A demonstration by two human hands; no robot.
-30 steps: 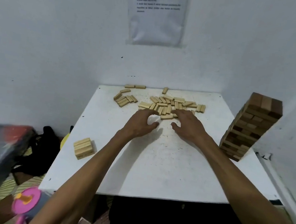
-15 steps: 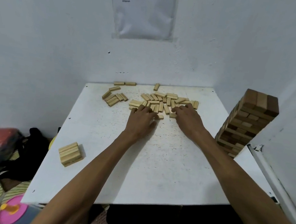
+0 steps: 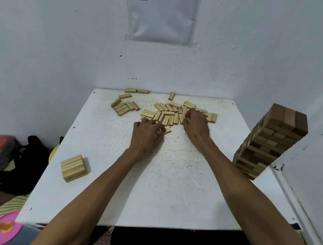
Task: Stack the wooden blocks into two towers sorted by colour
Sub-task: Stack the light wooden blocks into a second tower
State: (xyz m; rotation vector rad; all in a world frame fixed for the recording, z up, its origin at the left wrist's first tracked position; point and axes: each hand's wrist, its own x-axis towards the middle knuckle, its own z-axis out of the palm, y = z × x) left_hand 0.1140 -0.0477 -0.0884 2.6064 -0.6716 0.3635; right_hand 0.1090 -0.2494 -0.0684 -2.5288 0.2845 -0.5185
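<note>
Head view: a single pale block [image 3: 167, 130] is held under the curled fingers of the left hand [image 3: 147, 134] at the near edge of the loose pale blocks [image 3: 165, 112], which are scattered over the far part of the white table [image 3: 169, 193], while blocks within that scatter are pinched between thumb and curled fingers of the right hand [image 3: 195, 124]. A short pale stack [image 3: 74, 168] is set near the table's left edge, a tall brown tower [image 3: 270, 141] at its right.

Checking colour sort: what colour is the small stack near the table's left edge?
Small stack is pale light wood; head view.
</note>
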